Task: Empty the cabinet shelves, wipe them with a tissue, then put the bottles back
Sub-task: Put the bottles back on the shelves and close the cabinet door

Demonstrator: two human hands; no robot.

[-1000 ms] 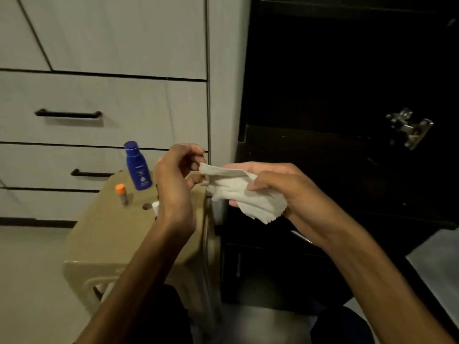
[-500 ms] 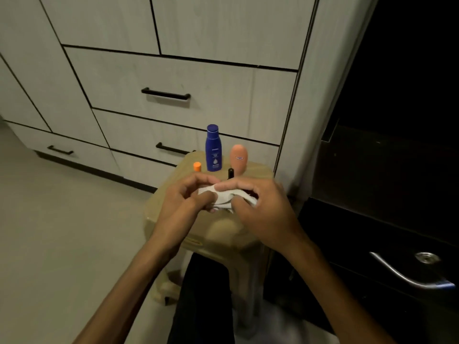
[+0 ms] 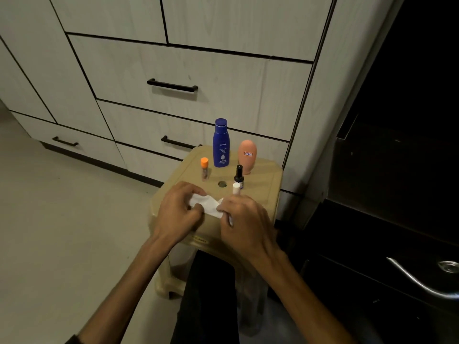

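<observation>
both hands (image 3: 213,214) pinching white tissue (image 3: 207,205), fingers curled

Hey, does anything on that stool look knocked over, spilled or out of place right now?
Nothing stands out. The blue lotion bottle, peach bottle, orange-capped vial and black-capped bottle all stand upright on the stool, with no spill visible. Both hands hold the tissue over its front edge.

Five bottles (image 3: 220,143) on one stool (image 3: 263,192) — one tissue (image 3: 207,205), two hands (image 3: 211,217), three drawer handles (image 3: 172,85)
</observation>
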